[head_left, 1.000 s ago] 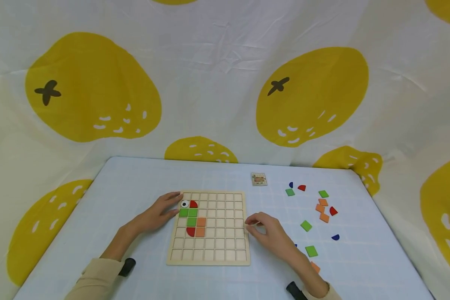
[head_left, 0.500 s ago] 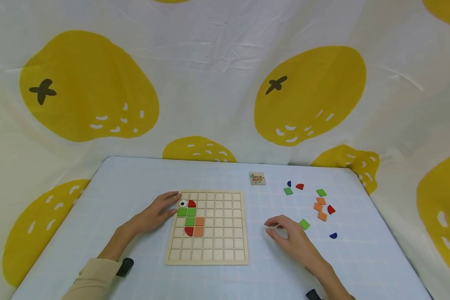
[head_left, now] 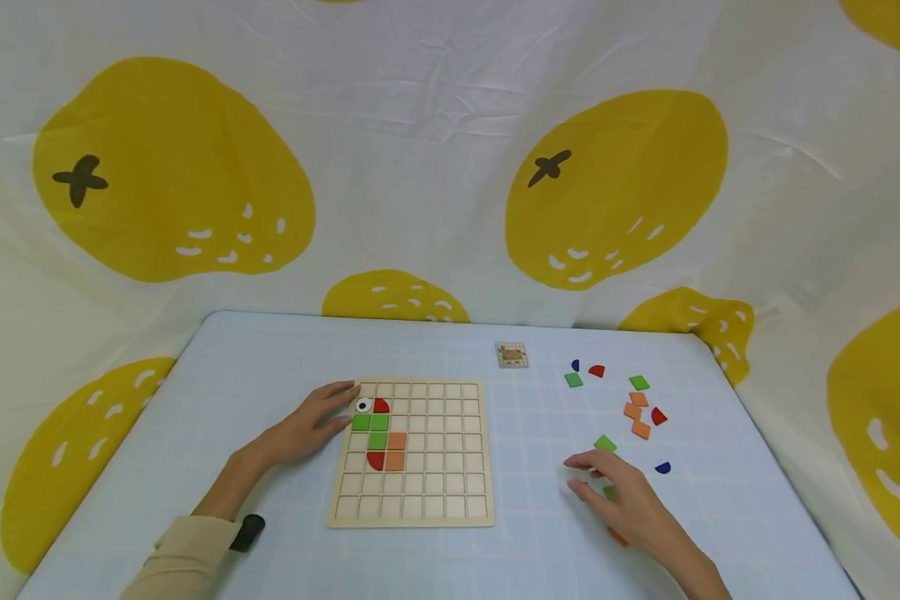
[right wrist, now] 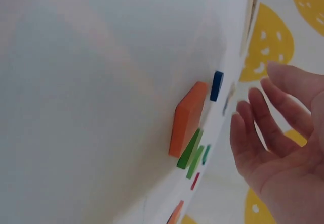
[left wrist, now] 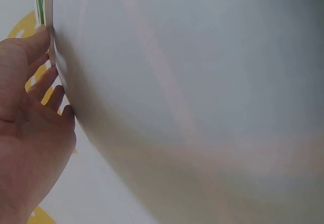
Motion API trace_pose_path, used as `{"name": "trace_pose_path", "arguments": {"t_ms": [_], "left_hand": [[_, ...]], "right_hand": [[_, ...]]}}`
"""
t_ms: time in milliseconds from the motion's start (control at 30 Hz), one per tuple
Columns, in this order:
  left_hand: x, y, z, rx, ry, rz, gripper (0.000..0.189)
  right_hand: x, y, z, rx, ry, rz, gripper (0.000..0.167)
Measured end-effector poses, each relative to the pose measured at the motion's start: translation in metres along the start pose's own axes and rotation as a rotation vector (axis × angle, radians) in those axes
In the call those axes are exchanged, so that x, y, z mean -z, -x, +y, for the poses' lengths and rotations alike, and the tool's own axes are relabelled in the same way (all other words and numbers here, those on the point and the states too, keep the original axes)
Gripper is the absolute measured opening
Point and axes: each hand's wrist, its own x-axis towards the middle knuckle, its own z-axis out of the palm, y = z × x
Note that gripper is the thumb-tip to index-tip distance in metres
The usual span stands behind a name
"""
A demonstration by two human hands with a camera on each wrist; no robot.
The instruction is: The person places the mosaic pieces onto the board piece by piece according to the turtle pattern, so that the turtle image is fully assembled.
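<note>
A wooden grid board (head_left: 442,522) lies on the table, with several green, red and orange tiles and a round eye tile (head_left: 363,406) in its left cells. My left hand (head_left: 311,427) rests at the board's left edge, thumb and fingertips touching its side; the left wrist view shows these fingers (left wrist: 55,98) loosely extended. My right hand (head_left: 622,496) hovers over loose tiles right of the board, thumb and fingers apart with nothing between them. It partly hides a green square tile and an orange square tile (head_left: 617,537). In the right wrist view that orange tile (right wrist: 187,120) lies before the fingers.
More loose pieces lie farther right: orange squares (head_left: 641,429), green squares (head_left: 639,382), red quarter-circles (head_left: 658,416) and dark blue half-circles (head_left: 663,468). A small picture card (head_left: 512,355) lies behind the board. A fruit-print cloth (head_left: 420,192) hangs beyond the table's back edge.
My right hand has moved right, from beside the board's right edge to over the loose tiles. The left hand has stayed at the board, and the tiles on the board look the same.
</note>
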Motion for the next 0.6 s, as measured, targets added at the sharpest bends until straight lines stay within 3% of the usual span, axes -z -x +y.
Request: {"name": "trace_pose_path", "arguments": {"t_ms": [200,467,600], "left_hand": [[-0.001,0.0,0.0,0.003,0.004,0.003,0.057],[-0.001,0.0,-0.002,-0.002,-0.002,0.001,0.058],[0.0,-0.001,-0.002,-0.017,0.001,0.002,0.057]], "right_hand": [[0.009,0.014,0.009,-0.108,0.046,-0.092,0.025],[0.019,0.03,0.021,-0.064,0.026,-0.156,0.028],[0.02,0.037,0.026,-0.013,0.032,-0.132,0.028]]}}
